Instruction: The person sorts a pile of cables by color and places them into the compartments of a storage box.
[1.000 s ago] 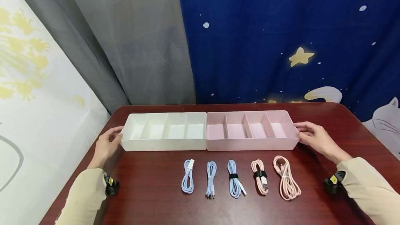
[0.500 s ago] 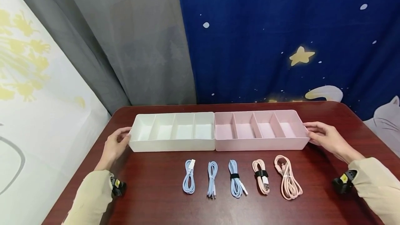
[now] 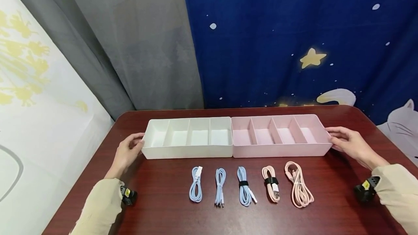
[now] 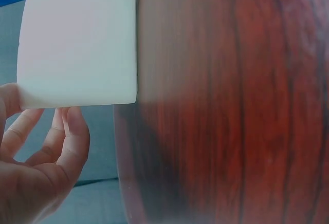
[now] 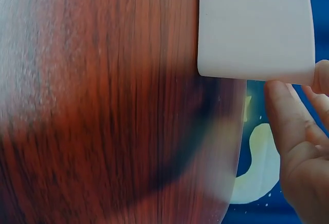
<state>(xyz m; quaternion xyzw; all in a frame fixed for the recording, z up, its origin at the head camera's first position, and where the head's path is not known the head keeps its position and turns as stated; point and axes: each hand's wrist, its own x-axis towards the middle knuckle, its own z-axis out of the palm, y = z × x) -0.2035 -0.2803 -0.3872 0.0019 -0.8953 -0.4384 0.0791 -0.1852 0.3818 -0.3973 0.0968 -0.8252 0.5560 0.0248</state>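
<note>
Left hand (image 3: 128, 151): at the left end of the white plastic rectangular four-compartment tray (image 3: 187, 152), fingers relaxed, fingertips against the end wall, not clenched. Right hand (image 3: 354, 146): same at the right end of the pink plastic rectangular four-compartment tray (image 3: 282, 151). Trays stand upright, end to end and touching, long sides left-right, toward the far side of the glossy red-brown wood-grain table (image 3: 163, 213).

Near side of trays, row of five coiled cables, left to right: light-blue coil with white plug (image 3: 196, 183), light-blue coil with plugs at near end (image 3: 220, 180), light-blue coil with black strap (image 3: 244, 193), pale-pink coil with black strap (image 3: 269, 188), larger pale-pink coil (image 3: 299, 193). All apart, on the table.

Cream sleeves (image 3: 99, 206) on both arms, black camera units (image 3: 129, 196) at both wrists. Behind the table: grey curtain (image 3: 147, 46) left, navy star-print curtain (image 3: 254, 46) right.
</note>
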